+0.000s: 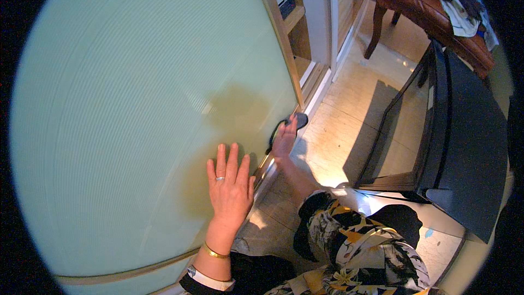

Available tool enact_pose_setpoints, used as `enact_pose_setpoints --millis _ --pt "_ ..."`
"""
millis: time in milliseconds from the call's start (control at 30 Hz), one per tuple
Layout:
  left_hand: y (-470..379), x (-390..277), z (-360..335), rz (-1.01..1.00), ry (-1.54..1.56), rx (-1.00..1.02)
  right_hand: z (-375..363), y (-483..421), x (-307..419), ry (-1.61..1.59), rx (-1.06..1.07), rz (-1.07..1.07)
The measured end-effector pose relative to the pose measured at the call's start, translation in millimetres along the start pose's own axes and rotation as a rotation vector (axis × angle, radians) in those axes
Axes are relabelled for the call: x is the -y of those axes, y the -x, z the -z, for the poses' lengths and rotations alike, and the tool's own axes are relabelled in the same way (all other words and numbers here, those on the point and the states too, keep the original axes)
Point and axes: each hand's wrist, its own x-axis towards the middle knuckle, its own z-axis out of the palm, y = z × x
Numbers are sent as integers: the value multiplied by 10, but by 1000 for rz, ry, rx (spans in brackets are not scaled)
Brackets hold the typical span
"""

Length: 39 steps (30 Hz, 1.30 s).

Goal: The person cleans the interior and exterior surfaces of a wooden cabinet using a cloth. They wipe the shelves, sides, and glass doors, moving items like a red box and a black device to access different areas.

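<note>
In the head view my left hand [231,188] lies flat, fingers apart, against a large pale green ribbed glass-like panel [143,110] with a wood-coloured frame. A ring and a gold-coloured bangle are on that hand and wrist. Farther off, my right hand [285,139] presses on a dark cloth or pad [301,120] at the panel's lower edge, beside the track; its fingers look slightly blurred. Whether they grip the dark item or only lie on it is hard to see.
A wooden shelf unit [294,19] shows behind the panel's edge. To the right a black-framed cabinet or table [470,131] stands on the tiled floor [339,127]. Beyond it is a brown leather seat [417,6] with clothes on it.
</note>
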Motion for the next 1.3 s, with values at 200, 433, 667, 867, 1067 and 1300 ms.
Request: enact_pose_setpoints --millis 200,433,667,867,1067,1300 --pt "-69 -52 10 -7 -9 22 -17 656 81 -12 -6 46" --pt "-54 -58 8 6 30 22 38 34 373 -163 89 98" --pt "-8 -44 60 -53 186 -238 224 -549 1431 -127 112 542" --pt "48 -44 55 -89 197 -375 249 -571 2408 -303 222 890" --pt "130 -19 28 -92 214 -378 245 -856 2746 -86 25 1021" --pt "98 -11 -15 -113 226 -371 223 -939 2535 -220 97 990"
